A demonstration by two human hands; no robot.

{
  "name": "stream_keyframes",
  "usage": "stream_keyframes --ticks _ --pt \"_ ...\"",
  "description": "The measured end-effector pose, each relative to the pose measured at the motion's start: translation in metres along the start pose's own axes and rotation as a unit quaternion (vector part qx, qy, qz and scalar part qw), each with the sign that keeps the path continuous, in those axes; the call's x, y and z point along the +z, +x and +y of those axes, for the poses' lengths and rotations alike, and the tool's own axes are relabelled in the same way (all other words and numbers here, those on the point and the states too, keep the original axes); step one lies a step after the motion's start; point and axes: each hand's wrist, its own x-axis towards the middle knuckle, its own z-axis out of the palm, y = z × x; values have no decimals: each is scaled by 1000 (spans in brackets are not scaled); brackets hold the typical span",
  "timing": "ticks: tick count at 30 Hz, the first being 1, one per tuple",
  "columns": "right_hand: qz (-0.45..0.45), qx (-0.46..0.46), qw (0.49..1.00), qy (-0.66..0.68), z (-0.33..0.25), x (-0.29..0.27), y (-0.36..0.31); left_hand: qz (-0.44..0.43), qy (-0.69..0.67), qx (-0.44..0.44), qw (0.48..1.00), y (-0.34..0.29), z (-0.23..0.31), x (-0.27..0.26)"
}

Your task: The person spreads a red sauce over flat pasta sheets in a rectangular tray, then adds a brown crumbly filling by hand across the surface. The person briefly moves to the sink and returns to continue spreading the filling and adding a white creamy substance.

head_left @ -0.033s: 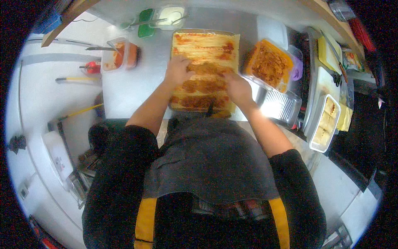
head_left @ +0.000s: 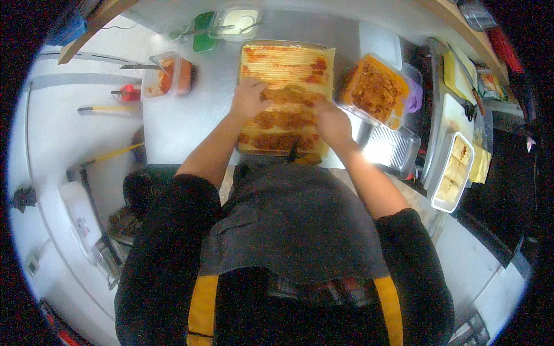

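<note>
In front of me lies a rectangular tray (head_left: 283,42) holding a pale, ridged layer of pasta sheet (head_left: 283,62) smeared with red sauce. Bands of brown-red minced filling (head_left: 283,120) run across its middle and near part. My left hand (head_left: 251,98) is at the left side, fingers curled over the pasta's edge beside the farthest band. Opposite it, my right hand (head_left: 333,122) is closed at the right edge, its fingertips blurred against the same band. Both hands seem to pinch the pasta sheet, though the fingers partly hide the grip.
A tub of minced filling (head_left: 378,89) stands right of the tray, beside a clear ridged container (head_left: 392,147). Tubs of red sauce (head_left: 173,78) and white cream (head_left: 238,23) hold utensils. Farther right are a white dish (head_left: 452,173) of filled pasta, a cutting board (head_left: 455,115) and a knife (head_left: 464,69).
</note>
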Motion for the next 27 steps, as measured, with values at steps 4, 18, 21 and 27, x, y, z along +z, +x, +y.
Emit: stream_keyframes --ticks 4,18,21,27 --pt "-34 21 999 -24 -12 -3 12 -43 50 -56 996 1 15 2" --pt "-86 15 995 -37 -37 -16 14 -80 49 -243 965 13 12 3" --pt "-100 14 994 -40 -37 -20 15 -158 29 -302 940 2 7 3" --pt "-64 29 996 47 -34 -60 -11 -95 -121 -310 938 -5 -3 10"
